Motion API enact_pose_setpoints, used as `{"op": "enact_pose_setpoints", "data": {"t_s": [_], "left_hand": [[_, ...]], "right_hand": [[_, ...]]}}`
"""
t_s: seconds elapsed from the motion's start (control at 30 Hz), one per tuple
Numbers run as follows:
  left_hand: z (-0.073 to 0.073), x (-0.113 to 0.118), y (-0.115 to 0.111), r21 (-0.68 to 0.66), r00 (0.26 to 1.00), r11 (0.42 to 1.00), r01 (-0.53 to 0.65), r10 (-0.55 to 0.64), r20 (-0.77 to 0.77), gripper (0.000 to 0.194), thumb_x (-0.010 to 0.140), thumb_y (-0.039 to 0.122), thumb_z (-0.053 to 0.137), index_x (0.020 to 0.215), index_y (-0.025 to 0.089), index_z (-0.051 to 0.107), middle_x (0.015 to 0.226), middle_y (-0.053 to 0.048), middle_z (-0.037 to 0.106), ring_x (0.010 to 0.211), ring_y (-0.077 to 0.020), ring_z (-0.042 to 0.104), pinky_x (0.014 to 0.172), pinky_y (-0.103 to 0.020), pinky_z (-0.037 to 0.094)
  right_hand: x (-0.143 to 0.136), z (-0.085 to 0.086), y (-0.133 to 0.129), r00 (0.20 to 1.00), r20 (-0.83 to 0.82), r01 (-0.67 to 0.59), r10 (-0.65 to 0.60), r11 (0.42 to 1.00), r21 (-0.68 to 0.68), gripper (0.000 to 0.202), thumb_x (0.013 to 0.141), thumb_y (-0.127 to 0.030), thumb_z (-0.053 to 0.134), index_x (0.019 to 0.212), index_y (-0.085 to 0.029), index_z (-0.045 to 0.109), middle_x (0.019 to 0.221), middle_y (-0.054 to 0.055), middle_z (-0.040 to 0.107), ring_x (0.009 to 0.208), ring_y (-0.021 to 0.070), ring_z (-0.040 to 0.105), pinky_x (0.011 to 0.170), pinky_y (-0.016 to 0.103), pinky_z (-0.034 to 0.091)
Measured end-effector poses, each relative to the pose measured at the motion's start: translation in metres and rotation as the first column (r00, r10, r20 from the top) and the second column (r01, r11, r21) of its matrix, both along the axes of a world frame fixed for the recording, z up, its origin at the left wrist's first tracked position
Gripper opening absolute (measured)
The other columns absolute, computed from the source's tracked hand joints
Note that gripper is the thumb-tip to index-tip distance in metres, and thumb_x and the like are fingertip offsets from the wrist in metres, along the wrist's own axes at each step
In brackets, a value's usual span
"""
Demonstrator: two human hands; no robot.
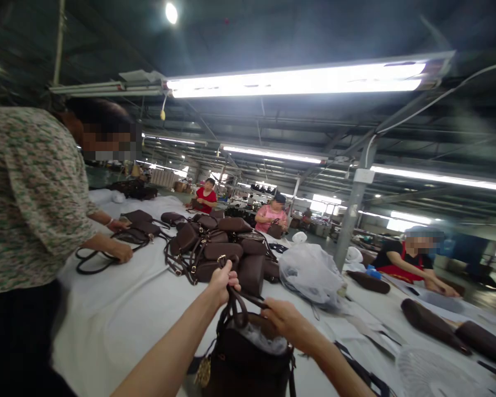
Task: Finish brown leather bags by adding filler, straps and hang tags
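In front of me is a dark brown handbag [248, 369], its top open and crumpled clear plastic [261, 337] inside. My left hand [222, 285] is closed around the bag's strap [236, 302] near its gold buckle, above the opening. My right hand [288, 322] pinches the same strap farther right, over the bag's rim. A gold tassel [204, 371] hangs at the bag's left side. Just beyond my left hand lies a heap of brown handbags [223, 251] with straps and gold buckles.
A co-worker in a floral top [33, 193] leans in at left, handling another bag [138, 229]. A clear plastic bag bundle [310, 270] sits right of the heap. More brown bags [432, 322] and a white fan [434, 369] are at right. Other workers sit beyond the white-covered table [119, 325].
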State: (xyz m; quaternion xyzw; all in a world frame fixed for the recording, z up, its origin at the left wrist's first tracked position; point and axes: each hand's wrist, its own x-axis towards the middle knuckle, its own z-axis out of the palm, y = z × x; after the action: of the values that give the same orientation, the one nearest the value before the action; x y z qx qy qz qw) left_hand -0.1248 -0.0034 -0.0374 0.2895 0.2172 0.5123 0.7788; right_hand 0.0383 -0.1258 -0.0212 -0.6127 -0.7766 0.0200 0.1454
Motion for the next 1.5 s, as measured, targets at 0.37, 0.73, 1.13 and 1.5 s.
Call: {"op": "enact_pose_setpoints", "data": {"t_s": [0.37, 0.73, 1.13, 1.5], "left_hand": [[0.021, -0.023, -0.001, 0.226, 0.937, 0.950, 0.216, -0.136, -0.322, 0.046, 0.053, 0.023, 0.087, 0.068, 0.018, 0.044, 0.045, 0.014, 0.033, 0.034, -0.0008, 0.024, 0.036, -0.016, 0.016], [0.022, 0.008, -0.042, 0.314, 0.747, 0.720, 0.619, -0.415, -0.520, 0.041, 0.069, 0.045, 0.076, 0.073, 0.015, 0.049, 0.084, -0.009, 0.071, 0.038, -0.0009, 0.022, 0.039, -0.021, 0.017], [0.030, -0.001, -0.043, 0.231, 0.695, 0.723, 0.651, -0.445, -0.565, 0.034, 0.054, 0.017, 0.078, 0.064, 0.018, 0.045, 0.046, 0.010, 0.039, 0.037, -0.0014, 0.022, 0.037, -0.017, 0.015], [0.037, 0.019, -0.050, 0.288, 0.469, 0.600, 0.746, -0.167, -0.867, 0.016, 0.055, 0.014, 0.069, 0.057, 0.017, 0.054, 0.050, 0.005, 0.047, 0.041, -0.0090, 0.039, 0.038, -0.021, 0.028]], "right_hand": [[0.092, 0.010, -0.036, 0.951, -0.281, 0.109, -0.127, 0.991, -0.076, 0.034, 0.083, -0.048, 0.042, 0.075, -0.020, 0.060, 0.062, -0.002, 0.055, 0.057, 0.0131, 0.048, 0.054, 0.025, 0.037], [0.043, 0.040, 0.001, 0.964, -0.261, 0.142, -0.052, 0.929, 0.342, 0.034, 0.088, -0.043, 0.040, 0.065, -0.022, 0.053, 0.058, -0.002, 0.056, 0.054, 0.0132, 0.049, 0.055, 0.025, 0.036], [0.048, 0.039, 0.006, 0.974, 0.072, 0.184, -0.213, 0.940, 0.287, 0.030, 0.094, -0.036, 0.040, 0.082, -0.021, 0.064, 0.080, 0.004, 0.069, 0.075, 0.0183, 0.061, 0.066, 0.026, 0.037], [0.006, 0.033, -0.013, 0.873, 0.484, -0.196, 0.065, 0.954, 0.225, 0.065, 0.087, -0.008, 0.043, 0.146, -0.018, 0.019, 0.136, 0.017, 0.044, 0.117, 0.0261, 0.053, 0.089, 0.035, 0.046]]}}
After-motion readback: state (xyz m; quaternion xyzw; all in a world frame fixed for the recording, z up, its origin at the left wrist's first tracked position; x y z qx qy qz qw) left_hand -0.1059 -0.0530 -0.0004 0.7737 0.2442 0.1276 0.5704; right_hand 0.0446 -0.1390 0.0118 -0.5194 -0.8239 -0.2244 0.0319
